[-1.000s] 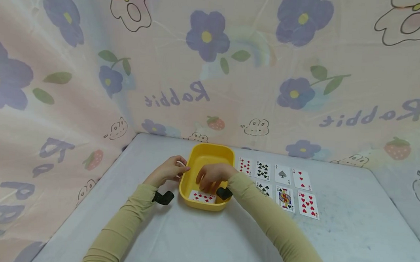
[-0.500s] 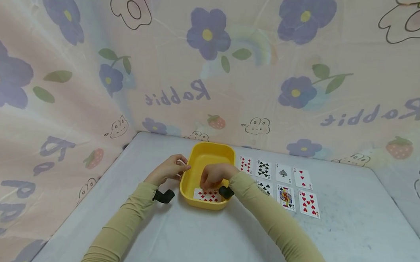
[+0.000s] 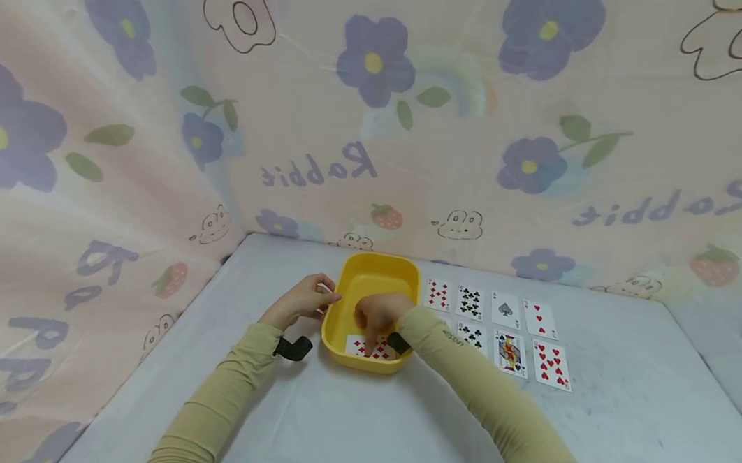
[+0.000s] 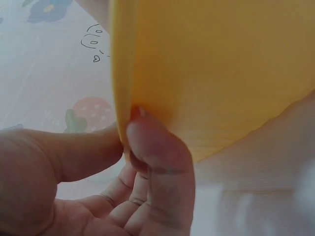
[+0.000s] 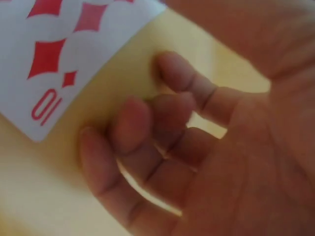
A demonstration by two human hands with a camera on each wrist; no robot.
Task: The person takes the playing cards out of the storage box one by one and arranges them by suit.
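Observation:
My left hand [image 3: 304,300] pinches the left rim of a yellow tray [image 3: 327,327] between thumb and fingers; the left wrist view shows the tray's wall [image 4: 221,64] close up. Inside the tray is my right hand [image 3: 384,310], its thumb reaching down onto a ten of diamonds [image 3: 355,344] at the near end. Seen from the right wrist, the loosely bent fingers [image 5: 130,123] rest at the tray's floor beside the card [image 5: 29,98]. The thumb tip is out of that view.
Face-up playing cards lie in two rows right of the tray, among them an ace of spades [image 3: 506,310], a three of hearts [image 3: 540,319], a face card [image 3: 511,353] and a hearts card [image 3: 551,365]. Patterned cloth [image 3: 326,117] hangs behind the white table [image 3: 310,424].
My right hand has moved slightly toward the tray's near end, and its thumb has come down over the ten of diamonds. My left hand has kept its hold on the rim.

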